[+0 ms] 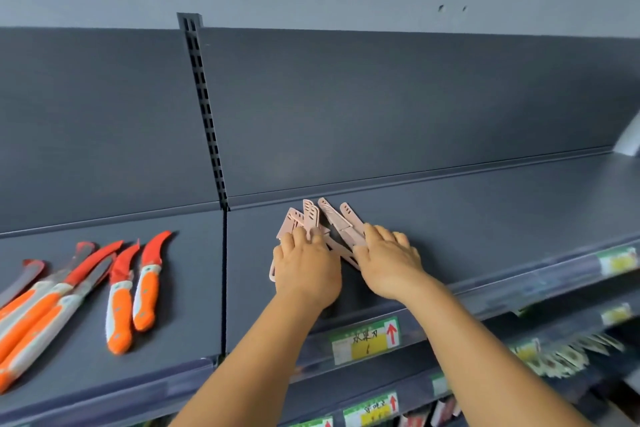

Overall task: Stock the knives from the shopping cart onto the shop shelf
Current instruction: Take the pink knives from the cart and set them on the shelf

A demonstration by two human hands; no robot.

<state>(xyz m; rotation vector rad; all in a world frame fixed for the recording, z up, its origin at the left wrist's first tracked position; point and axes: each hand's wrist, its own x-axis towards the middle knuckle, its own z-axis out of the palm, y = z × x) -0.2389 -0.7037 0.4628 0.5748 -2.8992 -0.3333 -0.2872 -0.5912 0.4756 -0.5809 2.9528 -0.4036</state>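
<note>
- A bunch of pink knives [322, 224] in slotted pink sheaths lies on the dark shelf [467, 218], just right of the slotted upright [204, 107].
- The knives are fanned out: 4 sheathed tips show past the fingers, and all point far, toward the back panel [381, 97].
- The 2 left tips lean slightly left or stand nearly straight away; the 2 right ones run from near right to far left, so their long axes cross under the hands.
- A pink handle end [272, 273] sticks out near the left hand's outer edge, pointing back toward the shelf's front.
- The left hand [306, 267] lies palm down on the left part of the bunch, fingers bent over the knives and touching them; whether the thumb pinches underneath cannot be told.
- The right hand [388, 258] lies palm down on the right part, fingers curled over the handles; its grip beneath is hidden too.
- The hands sit just beside each other, almost touching, with both forearms reaching up from the near edge.
- On the left shelf bay [194, 288] lie several orange knives [138, 288] with red sheaths, well apart from the pink ones; their handles point near and their tips far and right.
- A green and yellow price tag [365, 340] with a red arrow sits on the shelf's front rail below the hands.
- Lower shelves at the right hold packaged goods [561, 354], too blurred to identify.
</note>
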